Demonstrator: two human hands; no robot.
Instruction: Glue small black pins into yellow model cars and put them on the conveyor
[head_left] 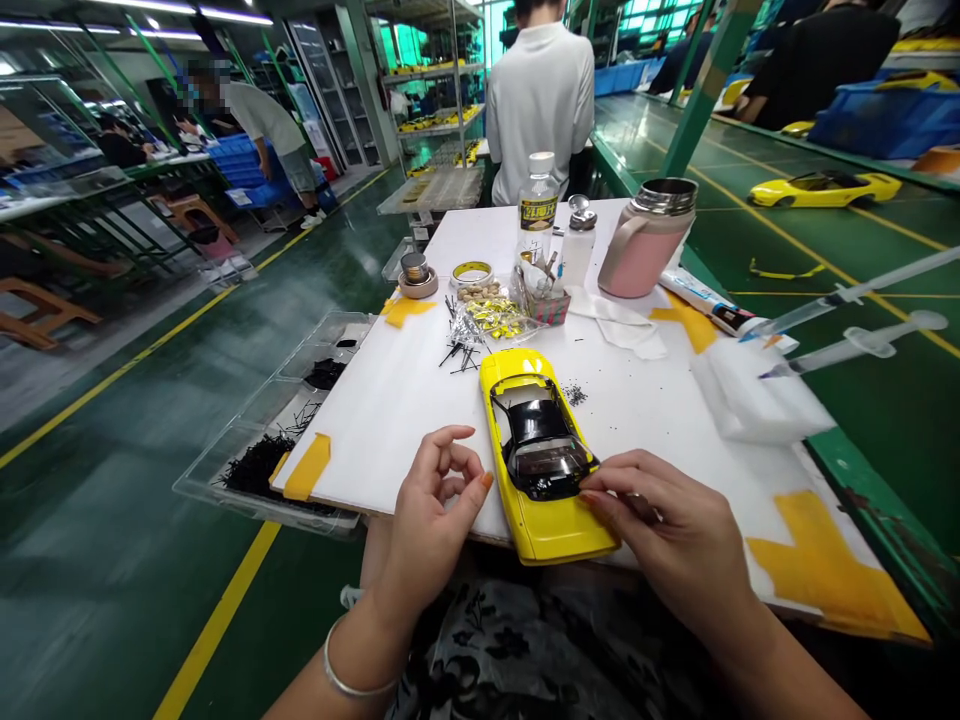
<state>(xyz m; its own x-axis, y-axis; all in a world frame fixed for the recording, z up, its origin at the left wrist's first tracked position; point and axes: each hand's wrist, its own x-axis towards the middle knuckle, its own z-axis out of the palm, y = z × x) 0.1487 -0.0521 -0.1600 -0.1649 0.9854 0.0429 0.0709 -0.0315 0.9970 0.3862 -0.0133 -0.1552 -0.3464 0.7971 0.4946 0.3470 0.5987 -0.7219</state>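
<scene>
A yellow model car (574, 525) with a black roof and dark cabin lies on the white board, its hood toward me. My right hand (667, 510) is at the car's right side by the windshield base, fingertips and thumb pinched together. Whatever sits between those fingertips is too small or hidden to make out. Beside the car's left flank, my left hand (442, 490) hovers with loosely curled fingers, the index apart from the thumb, and nothing visible in it. Tiny black bits (575, 395) are scattered right of the car.
Thin black sticks (461, 352) and a bag of small yellow parts (499, 318) lie beyond the car. Behind stand a bottle (538, 205) and a pink mug (645, 245). Syringes (862, 345) stick into white foam (757, 395) at right. A clear tray (202, 465) adjoins the board's left edge.
</scene>
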